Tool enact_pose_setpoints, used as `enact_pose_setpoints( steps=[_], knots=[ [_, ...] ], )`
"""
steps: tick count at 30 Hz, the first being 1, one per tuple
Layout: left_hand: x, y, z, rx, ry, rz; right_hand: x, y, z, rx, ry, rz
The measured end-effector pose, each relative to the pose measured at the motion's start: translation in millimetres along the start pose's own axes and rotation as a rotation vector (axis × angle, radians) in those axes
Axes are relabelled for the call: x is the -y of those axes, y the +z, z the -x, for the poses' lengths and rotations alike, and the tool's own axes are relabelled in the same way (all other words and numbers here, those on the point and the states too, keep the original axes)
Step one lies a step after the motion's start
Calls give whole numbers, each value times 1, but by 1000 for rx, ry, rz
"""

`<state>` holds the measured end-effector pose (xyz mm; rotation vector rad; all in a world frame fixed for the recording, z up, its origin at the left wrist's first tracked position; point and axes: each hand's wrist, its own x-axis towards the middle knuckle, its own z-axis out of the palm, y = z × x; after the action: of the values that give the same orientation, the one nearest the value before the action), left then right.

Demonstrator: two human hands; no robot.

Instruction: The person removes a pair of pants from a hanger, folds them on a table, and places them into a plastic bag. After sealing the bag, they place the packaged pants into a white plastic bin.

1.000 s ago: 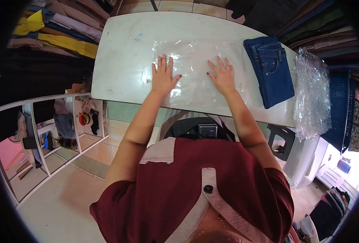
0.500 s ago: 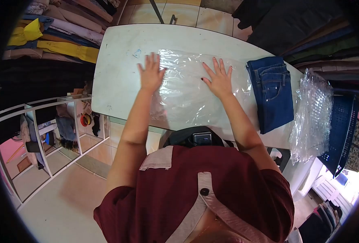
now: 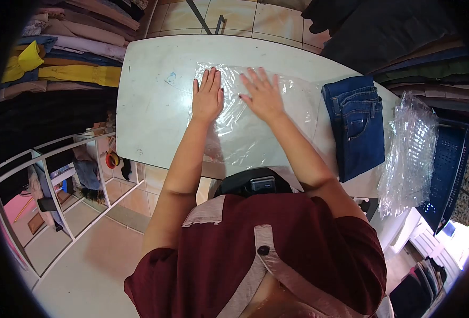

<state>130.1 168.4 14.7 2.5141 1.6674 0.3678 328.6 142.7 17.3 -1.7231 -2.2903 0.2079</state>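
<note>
A clear plastic bag [image 3: 292,108] lies flat on the white table [image 3: 149,106]. My left hand [image 3: 208,98] presses flat on the bag's left part, fingers spread. Close beside it my right hand [image 3: 262,95] rests palm down on the bag near its far edge. Neither hand grips anything. A pair of folded blue jeans [image 3: 357,127] lies on the table to the right of the bag, apart from both hands.
A pile of crumpled clear plastic bags [image 3: 406,153] sits at the table's right end, with a dark blue crate [image 3: 449,169] beyond it. Folded clothes are stacked at the left [image 3: 70,58] and on shelves at the right. A white shelf rack [image 3: 59,180] stands lower left.
Both hands slid over the bag toward the far edge and came together near its left part. My right hand moved left; the view shifted slightly.
</note>
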Motion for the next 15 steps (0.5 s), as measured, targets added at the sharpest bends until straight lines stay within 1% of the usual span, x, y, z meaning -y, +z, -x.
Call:
enact_pose_setpoints(
  steps=[1,2,4,5,8,9,10,12,13,15],
  knots=[
    [1,0,0,22,-13,-11,-8,-6,3,-14,108,18],
    [0,-1,0,22,-11,-10,-13,-7,4,-15,111,19],
    [-3,2,0,17,-67,-51,-21,-10,4,-63,509,228],
    [-4,3,1,21,-63,-47,-18,-8,6,-60,515,231],
    [-4,7,1,1,-82,-34,12,-4,-2,-7,16,36],
    [-2,6,1,-12,-75,-28,16,1,-2,-3,-4,-6],
    [1,5,3,-26,-69,-24,10,3,-1,-6,-2,-5],
    [10,1,7,-32,-83,-24,-14,2,2,-72,169,58],
    [16,-2,11,-31,-109,38,-32,-1,7,-101,281,92],
    [30,-3,11,-42,-171,210,-54,-11,19,-91,291,121]
  ],
)
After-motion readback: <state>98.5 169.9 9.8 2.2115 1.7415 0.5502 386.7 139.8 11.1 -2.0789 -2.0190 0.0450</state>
